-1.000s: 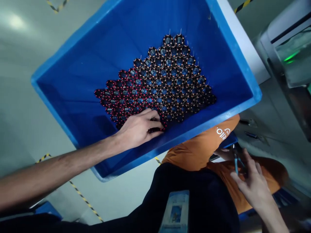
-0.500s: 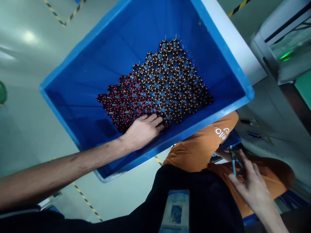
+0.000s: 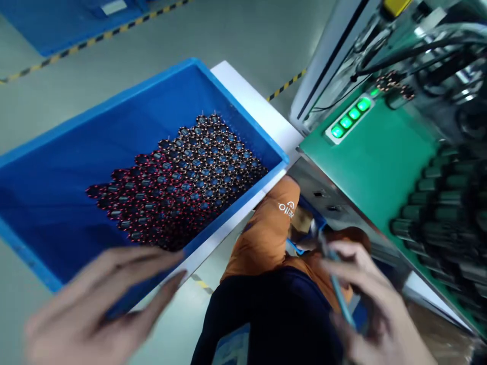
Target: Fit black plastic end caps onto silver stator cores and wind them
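Head view: black, red-wound rings point(image 3: 177, 225) are lying just beyond L hand point(image 3: 110, 294), parted & empty-looking, hovering over near corner of blue plastic bin point(image 3: 114, 102); R hand point(image 3: 375, 294) is gripping teal-handled tool point(image 3: 340, 296).

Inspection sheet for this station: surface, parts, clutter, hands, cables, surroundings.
Surface: white flat tabletop under blue plastic bin; green flat worktop at right.
Job's things: red-dotted and copper-dotted ring-shaped coils, packed in bin.
Clutter: dark cylindrical parts grouped on worktop's right side.
Hands: left hand open, blurred, at bin's near edge, contact unclear; right hand holds slim blue-handled tool, blurred.
Cables: thick black cable, upper right.
Surroundings: yellow-and-black striped floor tape.
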A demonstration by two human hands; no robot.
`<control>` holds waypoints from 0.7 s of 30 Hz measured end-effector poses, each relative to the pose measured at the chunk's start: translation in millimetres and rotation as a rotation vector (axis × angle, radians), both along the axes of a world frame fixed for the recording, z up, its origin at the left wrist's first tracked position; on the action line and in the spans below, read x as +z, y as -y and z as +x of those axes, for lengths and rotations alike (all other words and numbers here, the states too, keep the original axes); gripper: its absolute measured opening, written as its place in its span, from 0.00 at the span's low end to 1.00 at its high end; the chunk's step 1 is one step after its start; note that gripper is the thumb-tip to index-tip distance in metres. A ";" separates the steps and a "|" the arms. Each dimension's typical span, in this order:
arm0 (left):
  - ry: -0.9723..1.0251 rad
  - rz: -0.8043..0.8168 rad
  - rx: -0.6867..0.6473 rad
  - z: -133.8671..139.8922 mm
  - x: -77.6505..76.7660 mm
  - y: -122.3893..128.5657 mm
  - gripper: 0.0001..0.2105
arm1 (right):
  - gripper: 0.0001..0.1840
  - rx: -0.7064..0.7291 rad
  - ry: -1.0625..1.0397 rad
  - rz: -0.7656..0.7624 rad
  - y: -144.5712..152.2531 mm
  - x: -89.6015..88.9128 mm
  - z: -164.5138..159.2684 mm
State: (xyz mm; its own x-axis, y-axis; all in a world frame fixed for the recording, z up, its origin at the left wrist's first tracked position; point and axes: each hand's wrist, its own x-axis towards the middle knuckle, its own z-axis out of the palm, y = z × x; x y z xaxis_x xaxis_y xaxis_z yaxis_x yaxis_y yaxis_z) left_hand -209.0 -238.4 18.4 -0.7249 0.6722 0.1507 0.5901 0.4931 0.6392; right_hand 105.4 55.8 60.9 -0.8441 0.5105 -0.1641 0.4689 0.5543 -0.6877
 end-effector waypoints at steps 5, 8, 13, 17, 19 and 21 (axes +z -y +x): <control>0.433 0.282 -0.320 118.6 -34.7 -63.2 0.07 | 0.38 -0.389 0.151 0.525 -82.1 5.1 -112.3; 0.302 0.248 -0.742 167.9 -59.8 -101.3 0.13 | 0.39 -0.440 0.327 0.582 -121.2 0.0 -169.7; 0.149 0.262 -1.239 196.0 -66.6 -111.4 0.19 | 0.43 -0.283 0.217 0.525 -93.2 21.3 -140.3; 0.150 0.134 -1.256 193.6 -71.5 -109.4 0.17 | 0.33 -0.200 -0.040 0.423 -40.9 37.7 7.7; 0.207 0.103 -1.239 195.0 -68.8 -113.0 0.16 | 0.30 -0.434 0.056 0.461 -14.8 37.2 98.9; 0.269 0.140 -1.220 198.1 -54.9 -116.9 0.13 | 0.31 -0.768 0.253 0.506 16.1 30.3 187.3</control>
